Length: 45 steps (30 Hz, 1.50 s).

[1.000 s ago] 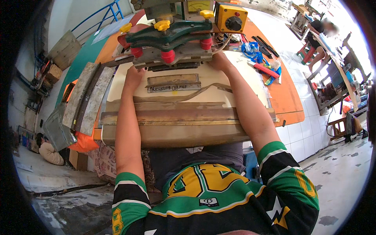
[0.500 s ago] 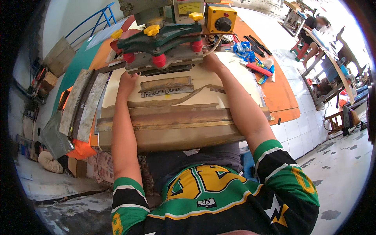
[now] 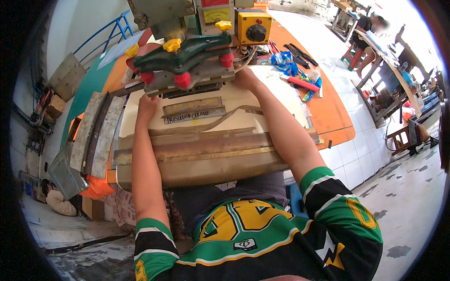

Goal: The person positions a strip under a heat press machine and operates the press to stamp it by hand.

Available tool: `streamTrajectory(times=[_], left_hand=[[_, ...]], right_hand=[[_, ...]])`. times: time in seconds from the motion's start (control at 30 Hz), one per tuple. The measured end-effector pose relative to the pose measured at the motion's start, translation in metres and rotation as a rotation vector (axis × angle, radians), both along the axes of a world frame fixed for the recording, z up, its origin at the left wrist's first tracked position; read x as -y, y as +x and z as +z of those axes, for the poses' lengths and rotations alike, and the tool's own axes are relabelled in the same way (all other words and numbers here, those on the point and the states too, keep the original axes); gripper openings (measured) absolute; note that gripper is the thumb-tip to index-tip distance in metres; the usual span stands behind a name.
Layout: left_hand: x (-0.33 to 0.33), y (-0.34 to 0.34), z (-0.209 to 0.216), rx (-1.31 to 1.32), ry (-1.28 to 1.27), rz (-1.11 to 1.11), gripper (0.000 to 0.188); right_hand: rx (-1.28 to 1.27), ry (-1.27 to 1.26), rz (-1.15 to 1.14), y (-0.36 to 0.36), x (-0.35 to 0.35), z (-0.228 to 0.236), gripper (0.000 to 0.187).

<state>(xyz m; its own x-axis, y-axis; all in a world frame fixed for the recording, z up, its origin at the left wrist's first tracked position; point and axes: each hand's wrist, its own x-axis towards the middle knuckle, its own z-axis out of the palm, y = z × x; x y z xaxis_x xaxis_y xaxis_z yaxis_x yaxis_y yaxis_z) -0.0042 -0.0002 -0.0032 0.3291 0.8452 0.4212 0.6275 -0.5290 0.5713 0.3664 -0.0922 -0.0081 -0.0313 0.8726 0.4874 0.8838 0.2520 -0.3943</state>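
Note:
A press with a dark green three-armed head (image 3: 197,52), yellow knobs and red spacers stands over a cream board (image 3: 136,122). My left hand (image 3: 148,106) is beside the left end of the press's lower plate (image 3: 190,78), its fingers curled together; what they grip, if anything, is too small to make out. My right hand (image 3: 245,79) reaches to the plate's right end, and its fingers are mostly hidden. Between my forearms lies a metal bar (image 3: 194,114) with handwriting on its front. Nearer me, a brown strip (image 3: 227,114) curves across the board.
A long brownish metal bar (image 3: 211,149) runs along the near edge. Grey metal plates (image 3: 88,131) lean at left. A yellow control box (image 3: 253,28) stands behind; blue plastic scraps (image 3: 286,62) and a red tool (image 3: 303,84) lie right. Another person (image 3: 365,35) sits far right.
The whole view has shifted a little, so the press and table appear lower and slightly more to the left. Both my hands stay at the two ends of the press plate.

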Motion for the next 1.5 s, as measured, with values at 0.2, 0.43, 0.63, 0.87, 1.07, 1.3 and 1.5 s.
streamTrajectory(times=[0.2, 0.43, 0.63, 0.87, 1.07, 1.3, 1.5], left_hand=[[0.001, 0.006, 0.0, 0.009, -0.1, 0.053, 0.025], [-0.012, -0.013, -0.014, -0.077, 0.098, -0.062, 0.023], [-0.003, -0.003, -0.006, -0.009, -0.059, 0.012, 0.023], [0.011, 0.008, 0.011, 0.023, -0.154, 0.04, 0.025], [0.018, 0.01, 0.015, 0.016, -0.09, -0.004, 0.027], [0.0, 0.004, -0.005, 0.012, -0.054, 0.028, 0.028], [0.002, 0.011, 0.003, -0.041, -0.035, -0.022, 0.025]], right_hand=[[0.078, -0.021, 0.019, 0.003, 0.005, 0.002, 0.032], [0.056, -0.055, -0.021, -0.012, 0.012, 0.015, 0.028], [-0.046, 0.032, 0.043, -0.008, 0.012, 0.014, 0.028], [-0.124, 0.063, 0.143, 0.0, 0.011, 0.01, 0.028], [-0.221, 0.061, 0.152, -0.01, 0.018, 0.019, 0.033], [-0.255, 0.04, 0.133, -0.013, 0.027, 0.022, 0.032], [0.01, -0.059, 0.03, 0.006, 0.001, 0.002, 0.037]])
